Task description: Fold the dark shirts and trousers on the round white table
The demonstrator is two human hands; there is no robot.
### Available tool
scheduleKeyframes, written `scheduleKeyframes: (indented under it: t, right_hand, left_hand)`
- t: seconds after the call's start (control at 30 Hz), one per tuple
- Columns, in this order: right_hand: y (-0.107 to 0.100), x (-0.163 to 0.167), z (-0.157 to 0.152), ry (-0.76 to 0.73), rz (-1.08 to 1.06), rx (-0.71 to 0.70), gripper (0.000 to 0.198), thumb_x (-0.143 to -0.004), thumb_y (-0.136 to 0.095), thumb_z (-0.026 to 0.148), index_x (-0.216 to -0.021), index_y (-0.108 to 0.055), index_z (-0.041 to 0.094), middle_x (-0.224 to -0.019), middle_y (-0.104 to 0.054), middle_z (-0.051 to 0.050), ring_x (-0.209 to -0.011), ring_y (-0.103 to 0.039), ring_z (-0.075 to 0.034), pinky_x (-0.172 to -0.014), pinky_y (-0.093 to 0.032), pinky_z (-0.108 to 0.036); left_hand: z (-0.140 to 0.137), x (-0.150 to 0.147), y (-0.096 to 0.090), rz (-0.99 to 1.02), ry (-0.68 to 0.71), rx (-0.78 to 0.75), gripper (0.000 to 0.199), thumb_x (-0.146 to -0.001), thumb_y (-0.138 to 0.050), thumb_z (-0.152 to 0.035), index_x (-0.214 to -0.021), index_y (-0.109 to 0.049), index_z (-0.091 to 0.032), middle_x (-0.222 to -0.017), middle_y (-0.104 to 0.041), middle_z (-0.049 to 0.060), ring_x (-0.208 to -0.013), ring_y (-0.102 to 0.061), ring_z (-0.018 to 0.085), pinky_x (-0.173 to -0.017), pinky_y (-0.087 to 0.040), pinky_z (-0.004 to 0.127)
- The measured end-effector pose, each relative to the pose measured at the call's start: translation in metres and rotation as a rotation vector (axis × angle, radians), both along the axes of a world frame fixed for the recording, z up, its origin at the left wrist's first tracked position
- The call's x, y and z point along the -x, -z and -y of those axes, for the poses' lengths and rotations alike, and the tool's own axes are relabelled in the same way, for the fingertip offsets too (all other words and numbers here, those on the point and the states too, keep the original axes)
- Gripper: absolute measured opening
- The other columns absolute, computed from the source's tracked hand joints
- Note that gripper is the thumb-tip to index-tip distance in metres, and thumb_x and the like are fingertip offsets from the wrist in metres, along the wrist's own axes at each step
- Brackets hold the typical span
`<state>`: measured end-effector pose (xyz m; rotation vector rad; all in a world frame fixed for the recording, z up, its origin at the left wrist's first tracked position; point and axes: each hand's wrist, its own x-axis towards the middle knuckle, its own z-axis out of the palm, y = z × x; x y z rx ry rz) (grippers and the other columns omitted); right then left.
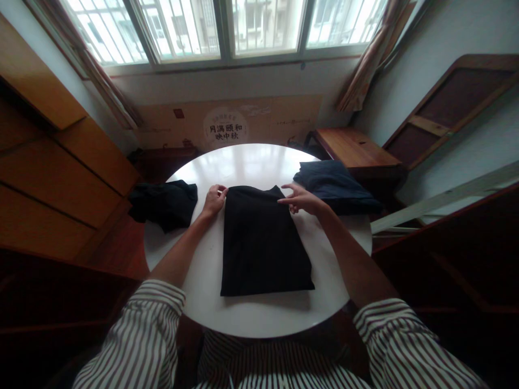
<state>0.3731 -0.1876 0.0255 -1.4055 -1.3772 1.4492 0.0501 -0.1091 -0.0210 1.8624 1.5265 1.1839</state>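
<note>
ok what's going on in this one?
A person in a striped shirt is working on a black garment laid flat, partly folded, on a round white table. The left hand pinches its far left corner; the right hand touches its far right corner. A crumpled black garment lies to the left, a folded dark blue one to the right.

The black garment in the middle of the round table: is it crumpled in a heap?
No, the black garment lies flat, folded into a neat rectangle on the white table, with both hands at its far corners.

Bright window (243, 27) above wooden cabinets (60, 162)
</note>
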Motion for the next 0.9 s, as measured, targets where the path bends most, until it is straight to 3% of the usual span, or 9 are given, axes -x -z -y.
scheduleKeyframes:
  t: [0.13, 0.2, 0.27, 0.33, 0.4, 0.5, 0.63, 0.77, 0.9]
  right_hand:
    - [0.011, 0.004, -0.005, 0.092, 0.013, -0.074, 0.077, -0.068, -0.086, 0.029, -0.132, -0.046, 0.015, -0.066, -0.059, 0.005, -0.038, -0.044, -0.006, -0.032, -0.034, -0.017]
    - [0.015, 0.007, -0.008, 0.130, 0.007, -0.160, 0.071, -0.068, -0.085, 0.030, -0.129, -0.050, 0.019, -0.078, -0.063, 0.002, -0.040, -0.044, -0.003, -0.033, -0.033, -0.015]
    - [0.019, 0.010, -0.011, 0.163, 0.027, -0.232, 0.067, -0.069, -0.083, 0.030, -0.128, -0.053, 0.021, -0.090, -0.066, -0.002, -0.044, -0.047, -0.004, -0.036, -0.035, -0.015]
    - [0.024, 0.012, -0.014, 0.202, 0.034, -0.292, 0.064, -0.070, -0.080, 0.028, -0.129, -0.055, 0.022, -0.096, -0.068, -0.005, -0.049, -0.052, -0.006, -0.039, -0.038, -0.016]
    - [0.029, 0.013, -0.017, 0.237, 0.004, -0.334, 0.061, -0.070, -0.076, 0.026, -0.128, -0.057, 0.020, -0.097, -0.070, -0.006, -0.056, -0.057, -0.009, -0.044, -0.042, -0.017]
    - [0.035, 0.015, -0.022, 0.262, -0.079, -0.391, 0.051, -0.070, -0.072, 0.032, -0.118, -0.063, 0.017, -0.097, -0.071, -0.007, -0.069, -0.064, -0.015, -0.052, -0.046, -0.021]
    - [0.038, 0.017, -0.025, 0.280, -0.116, -0.461, 0.041, -0.069, -0.069, 0.039, -0.104, -0.068, 0.017, -0.097, -0.071, -0.007, -0.076, -0.064, -0.017, -0.058, -0.048, -0.024]
    - [0.037, 0.020, -0.024, 0.236, -0.087, -0.445, 0.038, -0.069, -0.067, 0.037, -0.101, -0.068, 0.016, -0.088, -0.070, -0.005, -0.070, -0.060, -0.015, -0.061, -0.047, -0.025]
    - [0.039, 0.023, -0.024, 0.199, 0.062, -0.449, 0.027, -0.072, -0.065, 0.032, -0.094, -0.067, 0.016, -0.079, -0.067, -0.003, -0.062, -0.053, -0.012, -0.057, -0.042, -0.024]
  left_hand:
    - [0.033, -0.015, -0.032, -0.261, 0.032, -0.310, 0.010, -0.092, -0.059, -0.025, -0.094, -0.061, -0.015, -0.099, -0.058, 0.009, -0.084, -0.059, 0.019, -0.082, -0.050, 0.035]
    - [0.068, -0.034, -0.053, -0.354, 0.216, -0.393, 0.017, -0.097, -0.053, -0.030, -0.091, -0.062, -0.017, -0.092, -0.060, 0.007, -0.084, -0.060, 0.019, -0.079, -0.050, 0.033]
    - [0.108, -0.057, -0.067, -0.421, 0.518, -0.382, 0.022, -0.101, -0.047, -0.032, -0.093, -0.062, -0.018, -0.090, -0.063, 0.004, -0.079, -0.060, 0.015, -0.074, -0.050, 0.029]
    - [0.144, -0.078, -0.070, -0.508, 0.833, -0.395, 0.023, -0.102, -0.041, -0.026, -0.110, -0.062, -0.019, -0.107, -0.065, 0.005, -0.089, -0.063, 0.015, -0.077, -0.051, 0.027]
    - [0.167, -0.095, -0.062, -0.596, 0.965, -0.428, 0.032, -0.101, -0.038, -0.018, -0.129, -0.055, -0.019, -0.130, -0.060, 0.009, -0.110, -0.059, 0.019, -0.092, -0.050, 0.034]
    - [0.180, -0.107, -0.044, -0.697, 0.950, -0.400, 0.042, -0.100, -0.040, -0.025, -0.141, -0.047, -0.020, -0.150, -0.045, 0.010, -0.135, -0.042, 0.030, -0.109, -0.038, 0.052]
    - [0.182, -0.109, -0.033, -0.706, 1.029, -0.327, 0.049, -0.099, -0.041, -0.033, -0.146, -0.042, -0.022, -0.153, -0.042, 0.007, -0.145, -0.027, 0.033, -0.114, -0.026, 0.062]
    - [0.184, -0.108, -0.035, -0.671, 1.100, -0.347, 0.052, -0.090, -0.046, -0.018, -0.141, -0.047, -0.022, -0.146, -0.051, 0.005, -0.142, -0.030, 0.030, -0.115, -0.027, 0.053]
    - [0.181, -0.111, -0.041, -0.695, 1.075, -0.390, 0.036, -0.092, -0.044, -0.016, -0.125, -0.059, -0.017, -0.133, -0.059, 0.008, -0.118, -0.050, 0.024, -0.103, -0.042, 0.040]
